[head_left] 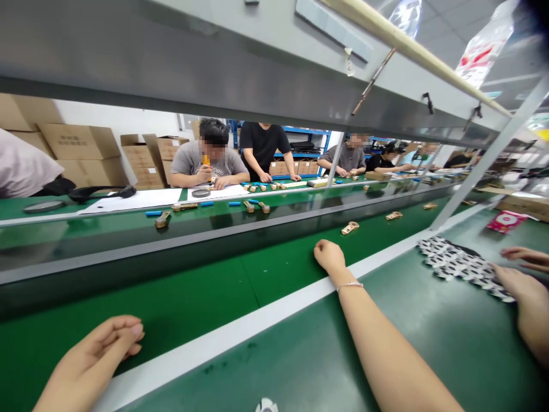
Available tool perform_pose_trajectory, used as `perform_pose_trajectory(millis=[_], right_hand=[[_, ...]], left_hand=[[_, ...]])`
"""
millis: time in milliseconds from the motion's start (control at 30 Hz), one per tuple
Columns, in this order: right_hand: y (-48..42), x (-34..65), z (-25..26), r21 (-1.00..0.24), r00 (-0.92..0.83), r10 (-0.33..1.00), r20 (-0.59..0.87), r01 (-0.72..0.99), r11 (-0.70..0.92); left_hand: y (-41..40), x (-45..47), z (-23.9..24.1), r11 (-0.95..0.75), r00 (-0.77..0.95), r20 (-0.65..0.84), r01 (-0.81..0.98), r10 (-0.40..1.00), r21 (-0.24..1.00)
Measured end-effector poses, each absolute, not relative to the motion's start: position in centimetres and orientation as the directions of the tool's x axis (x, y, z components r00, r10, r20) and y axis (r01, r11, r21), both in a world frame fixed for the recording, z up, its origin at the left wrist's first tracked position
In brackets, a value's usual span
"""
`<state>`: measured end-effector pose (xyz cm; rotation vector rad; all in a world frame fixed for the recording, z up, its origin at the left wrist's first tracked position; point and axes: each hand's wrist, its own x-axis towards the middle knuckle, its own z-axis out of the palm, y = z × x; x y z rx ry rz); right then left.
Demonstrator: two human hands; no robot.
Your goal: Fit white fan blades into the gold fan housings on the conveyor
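Note:
My left hand [92,357] is over the near edge of the green conveyor belt [214,292], its fingers loosely curled and the thumb against them. I see nothing in it. My right hand [329,256] is closed over the belt, back of the hand up, with a thin bracelet [350,285] on the wrist. No object shows in its curled fingers. Nearest to it, a little farther along the belt, lies a gold-coloured part with a round end [350,228]. A similar gold part [393,216] sits beyond, and a third gold part [429,206] is farther off.
Black-and-white round pieces [463,264] lie on the right bench by another person's hand [521,297]. A white round piece [266,405] shows at the bottom edge. Across the belt, people work among blue cylinders [207,203] and gold parts. A slanted post [489,151] and overhead shelf [193,63] frame the space.

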<state>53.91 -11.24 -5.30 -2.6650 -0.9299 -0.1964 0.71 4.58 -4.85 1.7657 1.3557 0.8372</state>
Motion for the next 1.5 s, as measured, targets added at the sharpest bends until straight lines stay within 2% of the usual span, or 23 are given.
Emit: perform_pose_trajectory(millis=[100,333,467,733,833,933,1033,1133,1267,1400,1500], right_hand=[[-12.3,55.3,-5.4,-0.235,0.816,0.534,0.223,0.576,-0.783],[-13.8,59.7,-5.4,-0.16,0.846,0.451,0.285,0.506,-0.848],[-12.8,61.2,-5.9,-0.127,0.83,0.478,0.287,0.528,-0.84],[-11.8,62.4,-6.0,-0.141,0.863,0.48,0.155,0.5,-0.854],[-12.1,61.4,-5.2,-0.161,0.842,0.504,0.192,0.534,-0.83],[-11.5,58.8,-4.1,-0.203,0.782,0.551,0.292,0.614,-0.763],[-9.3,54.3,-2.8,-0.255,0.659,0.649,0.38,0.75,-0.611],[-6.7,47.4,-1.4,-0.286,0.469,0.749,0.467,0.882,-0.375],[-6.6,35.7,0.6,-0.266,0.176,0.798,0.577,0.964,-0.02],[-10.8,26.2,2.3,-0.215,-0.214,0.702,0.68,0.857,0.469],[-13.4,22.8,2.9,-0.087,-0.437,0.577,0.69,0.741,0.666]], left_hand=[[4.4,0.5,-4.2,-0.074,0.291,-0.057,0.423,0.955,0.903],[3.6,0.7,-3.6,-0.113,0.317,-0.03,0.423,0.948,0.899],[3.5,0.8,-3.9,-0.159,0.359,0.008,0.393,0.933,0.906],[2.7,1.3,-3.3,-0.198,0.427,0.041,0.328,0.903,0.924],[2.4,1.4,-3.3,-0.195,0.428,0.048,0.306,0.902,0.932],[2.3,1.4,-3.4,-0.195,0.431,0.059,0.278,0.9,0.94],[2.3,1.4,-3.2,-0.2,0.44,0.082,0.229,0.894,0.953],[2.0,1.6,-2.3,-0.164,0.433,0.066,0.193,0.899,0.967],[-0.4,2.7,0.8,0.013,0.46,-0.097,0.183,0.883,0.983],[-4.9,4.4,3.4,0.239,0.636,-0.306,0.192,0.708,0.952],[-7.8,5.6,3.5,0.442,0.765,-0.354,0.102,0.538,0.891]])
